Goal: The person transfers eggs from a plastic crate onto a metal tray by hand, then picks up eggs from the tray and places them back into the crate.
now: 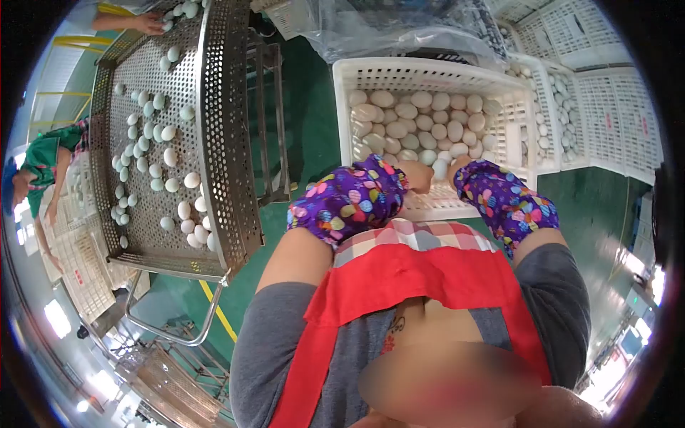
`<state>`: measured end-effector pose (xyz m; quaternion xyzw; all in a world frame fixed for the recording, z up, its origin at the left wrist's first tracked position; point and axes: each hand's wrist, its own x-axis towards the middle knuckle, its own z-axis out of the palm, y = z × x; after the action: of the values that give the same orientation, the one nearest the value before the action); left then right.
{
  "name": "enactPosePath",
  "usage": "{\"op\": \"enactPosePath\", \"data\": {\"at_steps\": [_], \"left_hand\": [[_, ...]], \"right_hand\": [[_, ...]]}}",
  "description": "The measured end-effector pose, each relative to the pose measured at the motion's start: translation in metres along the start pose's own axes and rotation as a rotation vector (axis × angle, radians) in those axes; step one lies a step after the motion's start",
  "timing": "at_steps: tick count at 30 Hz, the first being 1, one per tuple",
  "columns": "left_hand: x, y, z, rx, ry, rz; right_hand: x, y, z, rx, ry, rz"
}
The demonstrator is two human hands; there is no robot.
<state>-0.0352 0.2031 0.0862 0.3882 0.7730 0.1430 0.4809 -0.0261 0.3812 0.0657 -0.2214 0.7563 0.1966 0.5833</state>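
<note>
A white plastic crate (517, 93) stands in front of me with many pale eggs (421, 121) in it. My left hand (417, 177) is over the crate's near side, its fingers curled together; what they hold, if anything, is hidden. Close by on the right, my right hand (462, 164) reaches down at the near eggs, its fingers mostly hidden by the purple flowered sleeve cover (510, 203). A bluish egg (440, 170) shows between my two hands.
Left of me stands a perforated metal tray table (214, 143) with scattered eggs (157, 132). Another person's hand (148, 23) is at its far end; a person in green (53, 167) is beyond its left side. More egg crates (564, 118) stand at right, with clear plastic sheeting (407, 32) behind.
</note>
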Motion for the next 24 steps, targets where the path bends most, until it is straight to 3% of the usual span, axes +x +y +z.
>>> {"op": "enactPosePath", "data": {"at_steps": [3,4,5,7,8,9,11,14,16,17,18,20,21,23,24], "left_hand": [[-0.005,-0.008,0.005,-0.022,0.153,0.110],[-0.012,-0.009,-0.003,-0.025,0.112,0.100],[-0.019,-0.001,-0.011,-0.074,0.126,0.062],[-0.046,0.001,-0.025,-0.254,0.198,0.180],[-0.040,0.005,-0.023,-0.180,0.297,0.154],[-0.051,0.011,-0.035,-0.218,0.222,0.124],[-0.031,0.001,-0.030,-0.203,0.328,0.212],[-0.106,0.009,-0.059,-0.421,0.432,0.166],[-0.145,-0.006,-0.062,-0.556,0.633,0.239],[-0.168,-0.018,-0.063,-0.621,0.727,0.277],[-0.201,-0.029,-0.062,-0.726,0.782,0.221],[-0.250,-0.066,-0.047,-0.865,0.973,0.108],[-0.274,-0.086,-0.032,-0.961,1.253,0.127],[-0.344,-0.119,-0.011,-1.378,1.306,-0.219],[-0.362,-0.158,0.017,-1.356,1.562,-0.137]], "right_hand": [[0.008,0.001,0.005,0.014,0.062,-0.008],[0.009,0.002,0.007,0.019,0.097,-0.016],[0.011,0.006,0.010,0.031,0.139,-0.026],[0.010,0.006,0.012,0.064,0.219,-0.043],[0.008,0.007,0.016,0.090,0.250,-0.046],[0.006,0.007,0.016,0.115,0.276,-0.056],[-0.001,0.009,0.017,0.172,0.316,-0.077],[-0.014,0.016,0.017,0.285,0.353,-0.144],[-0.016,0.018,0.016,0.479,0.300,-0.207],[-0.011,0.024,0.017,0.718,0.201,-0.170],[0.005,0.039,0.029,1.083,0.100,-0.381],[-0.020,0.044,0.012,1.355,0.174,-0.224],[-0.038,0.047,-0.001,1.487,0.215,-0.131],[-0.051,0.056,-0.025,1.508,0.425,-0.121],[-0.067,0.046,-0.052,1.472,0.535,-0.151]]}}
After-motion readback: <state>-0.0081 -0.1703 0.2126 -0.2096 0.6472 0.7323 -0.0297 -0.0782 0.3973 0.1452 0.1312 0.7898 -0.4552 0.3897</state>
